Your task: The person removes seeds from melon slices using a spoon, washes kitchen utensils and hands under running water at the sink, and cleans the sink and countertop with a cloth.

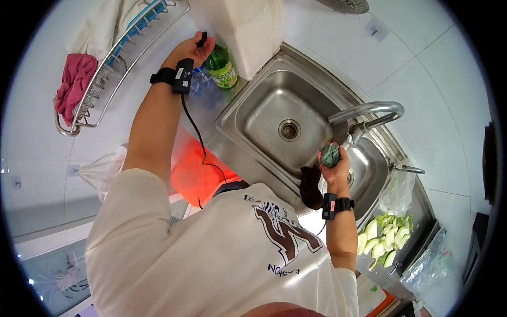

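Observation:
My left hand (199, 50) has its fingers curled at the top of a green bottle (221, 67) with a yellow-green label. The bottle's neck is hidden by the hand. A black piece sits at the fingers. Beside the bottle is a clear bluish plastic bottle (200, 82), partly behind my wrist. My right hand (336, 165) is palm up over the divider between the two sink basins, below the faucet. It is closed around a crumpled grey-green cloth or pad (330, 156). A dark brown object (311, 187) lies at the sink's front edge, close to that hand.
The steel sink (264, 100) has a curved faucet (369, 108) and a smaller spout (411, 169). Cut pale-green vegetable pieces (385, 238) lie on the right counter near plastic bags (430, 261). A wire rack (119, 58) with a pink cloth (76, 84) is at left.

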Demonstrator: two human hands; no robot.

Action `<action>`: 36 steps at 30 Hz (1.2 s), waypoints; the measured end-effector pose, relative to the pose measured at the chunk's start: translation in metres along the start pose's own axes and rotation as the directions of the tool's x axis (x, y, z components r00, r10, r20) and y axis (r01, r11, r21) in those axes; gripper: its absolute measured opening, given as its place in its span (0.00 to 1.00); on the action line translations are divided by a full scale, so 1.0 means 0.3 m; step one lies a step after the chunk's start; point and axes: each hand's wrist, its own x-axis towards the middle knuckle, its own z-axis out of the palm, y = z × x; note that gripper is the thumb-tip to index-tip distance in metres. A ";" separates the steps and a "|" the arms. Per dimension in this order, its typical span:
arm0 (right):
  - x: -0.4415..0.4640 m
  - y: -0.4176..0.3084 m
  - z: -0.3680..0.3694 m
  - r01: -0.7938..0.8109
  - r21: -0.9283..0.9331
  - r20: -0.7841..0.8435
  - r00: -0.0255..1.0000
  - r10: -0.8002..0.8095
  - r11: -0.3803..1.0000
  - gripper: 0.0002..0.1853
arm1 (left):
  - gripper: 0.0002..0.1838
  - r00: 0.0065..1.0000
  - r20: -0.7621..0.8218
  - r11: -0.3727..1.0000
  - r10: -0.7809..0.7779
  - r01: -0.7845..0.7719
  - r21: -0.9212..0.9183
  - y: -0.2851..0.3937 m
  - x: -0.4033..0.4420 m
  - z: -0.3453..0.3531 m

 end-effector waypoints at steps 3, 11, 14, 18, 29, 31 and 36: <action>0.013 0.006 0.002 -0.021 0.034 -0.021 1.000 0.022 0.999 0.12 | 0.15 0.998 -0.010 0.998 0.055 -0.056 -0.011 -0.012 0.005 0.006; -0.017 0.038 0.102 -0.044 0.025 0.098 0.994 0.041 0.999 0.13 | 0.34 0.936 0.338 0.986 0.100 -0.049 -0.157 -0.244 -0.086 0.001; 0.002 0.061 0.156 -0.063 0.005 0.106 0.992 0.062 0.998 0.12 | 0.37 0.904 0.427 0.999 -0.028 0.035 -0.007 -0.556 -0.193 0.109; 0.084 0.119 0.194 -0.008 0.076 0.108 0.994 0.000 0.997 0.15 | 0.27 0.873 0.443 0.836 -0.203 -0.081 0.543 -0.991 -0.348 0.234; 0.020 0.051 0.212 0.138 -0.082 0.149 0.981 -0.124 0.987 0.26 | 0.25 0.690 0.715 0.500 0.108 -0.660 0.561 -1.240 -0.428 0.259; 0.026 0.041 0.179 0.207 -0.085 0.150 0.970 -0.193 0.975 0.25 | 0.24 0.661 0.731 0.401 0.167 -0.723 0.562 -1.266 -0.434 0.273; -0.003 0.162 0.209 0.180 -0.087 0.383 0.914 -0.134 0.980 0.25 | 0.24 0.864 0.473 0.799 -0.172 -0.159 0.580 -1.215 -0.243 0.261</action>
